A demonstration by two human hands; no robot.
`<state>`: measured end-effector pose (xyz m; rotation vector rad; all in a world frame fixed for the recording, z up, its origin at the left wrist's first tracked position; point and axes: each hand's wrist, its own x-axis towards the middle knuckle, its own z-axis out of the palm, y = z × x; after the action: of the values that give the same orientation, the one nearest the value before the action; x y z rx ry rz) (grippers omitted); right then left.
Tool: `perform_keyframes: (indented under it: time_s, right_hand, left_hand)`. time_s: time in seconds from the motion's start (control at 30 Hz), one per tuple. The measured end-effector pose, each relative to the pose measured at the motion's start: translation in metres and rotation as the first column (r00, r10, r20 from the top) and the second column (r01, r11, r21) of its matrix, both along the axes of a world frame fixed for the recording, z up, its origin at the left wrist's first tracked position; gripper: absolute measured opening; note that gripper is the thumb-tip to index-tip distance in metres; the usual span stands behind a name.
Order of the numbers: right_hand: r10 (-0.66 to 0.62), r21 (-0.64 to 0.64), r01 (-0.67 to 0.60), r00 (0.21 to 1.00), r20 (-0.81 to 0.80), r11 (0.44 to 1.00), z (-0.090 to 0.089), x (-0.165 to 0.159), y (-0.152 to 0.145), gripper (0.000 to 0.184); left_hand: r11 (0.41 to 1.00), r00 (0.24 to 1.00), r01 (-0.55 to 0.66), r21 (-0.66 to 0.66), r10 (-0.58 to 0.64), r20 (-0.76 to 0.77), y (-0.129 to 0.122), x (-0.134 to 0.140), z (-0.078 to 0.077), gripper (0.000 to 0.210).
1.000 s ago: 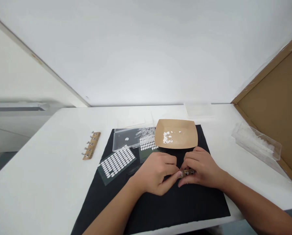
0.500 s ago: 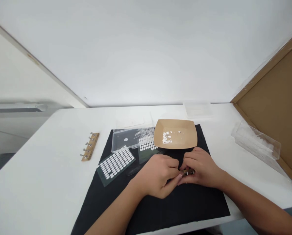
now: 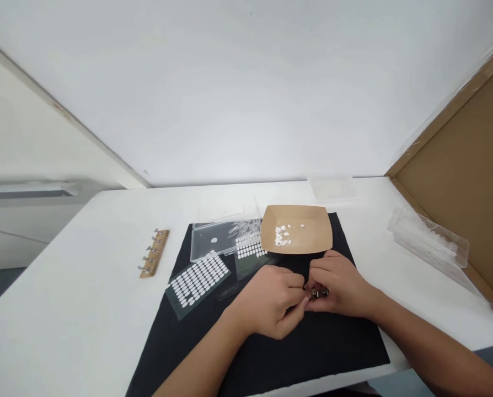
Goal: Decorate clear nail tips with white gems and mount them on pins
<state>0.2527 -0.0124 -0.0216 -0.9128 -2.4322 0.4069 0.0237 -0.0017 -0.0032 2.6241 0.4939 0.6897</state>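
Note:
Over the black mat [image 3: 271, 369] my two hands meet, fingertips together. My right hand [image 3: 338, 284] is closed around a small wooden strip with metal posts [image 3: 321, 293], most of which its fingers cover. My left hand [image 3: 273, 300] is pinched at the left end of that strip; whatever lies between its thumb and fingers is hidden. A matching wooden strip with several metal posts [image 3: 154, 255] rests on the white table to the left. Two sheets of white oval stickers, a near one [image 3: 199, 281] and a farther one [image 3: 250, 251], lie left of my hands.
Just beyond my hands stands a brown paper tray [image 3: 308, 234] with white bits inside. Left of it, a clear plastic box [image 3: 203, 242] holds thin clear pieces. Another clear box [image 3: 430, 237] sits at the right near a cardboard panel [image 3: 461, 160]. A white wall closes off the back.
The view has shifted slightly, so everything sits a little lower. Both hands stay together at the wooden strip, with only a slight change in the fingers.

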Motion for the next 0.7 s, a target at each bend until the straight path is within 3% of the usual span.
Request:
perform_keyframes:
  time_s: [0.2, 0.3, 0.4, 0.53, 0.7]
  right_hand:
    - [0.017, 0.130, -0.026, 0.997, 0.074, 0.991, 0.004, 0.001, 0.001, 0.047]
    - [0.026, 0.138, -0.036, 0.997, 0.072, 0.990, 0.009, 0.002, 0.001, 0.051]
    - [0.020, 0.133, -0.021, 1.000, 0.007, 0.991, 0.012, 0.003, 0.000, 0.047]
    - [0.033, 0.132, -0.026, 0.998, -0.053, 0.991, 0.011, 0.006, 0.000, 0.035]
    - [0.048, 0.149, -0.043, 0.998, -0.034, 0.988, 0.007, 0.006, 0.000, 0.026]
  left_hand:
    - [0.981, 0.972, -0.165, 0.104, 0.144, 0.183, 0.004, -0.010, 0.013, 0.031]
    - [0.944, 0.964, -0.252, 0.212, 0.227, 0.134, 0.008, -0.028, 0.030, 0.036]
    - [0.892, 0.916, -0.400, 0.212, 0.397, 0.058, 0.000, -0.055, 0.039, 0.032]
    - [0.811, 0.810, -0.575, 0.109, 0.583, -0.065, -0.029, -0.091, 0.024, 0.026]
    - [0.778, 0.760, -0.627, 0.026, 0.619, -0.199, -0.055, -0.099, -0.007, 0.032]
